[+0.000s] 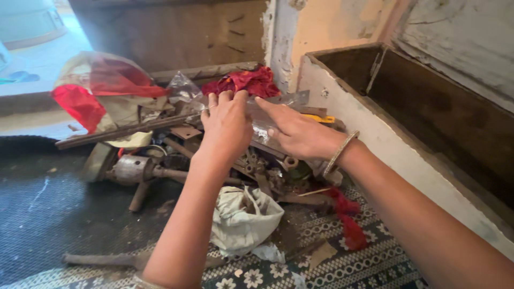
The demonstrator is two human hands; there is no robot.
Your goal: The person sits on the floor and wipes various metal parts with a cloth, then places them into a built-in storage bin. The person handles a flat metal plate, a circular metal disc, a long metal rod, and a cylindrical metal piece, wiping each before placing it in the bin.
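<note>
From my feed, both hands were up over a heap of rusty metal parts (257, 171) piled against the wall. The left hand (225, 126) was clenched around the near end of a clear plastic bag (267, 115), knuckles toward me, fingers curled over the top edge with a ring showing on one finger. The right hand (297, 134) lay flatter, fingers extended and pressed along the same bag from the right, thumb underneath as far as I could tell, so I read it as grasping the bag too. The bag stretched between the two hands and ran on past the right fingertips toward the wall; something flat and metallic sat inside it, though I could not make out what. A metal bangle (338, 154) circled the right wrist. Just behind the hands lay a red cloth (246, 81). To the left sat a red-and-clear plastic sack (99, 88) and a long rusty bar (123, 131). Below the left forearm slumped a crumpled white bag (243, 217) on a patterned mat (369, 267). A wooden box (423, 118) stood open to the right.
</note>
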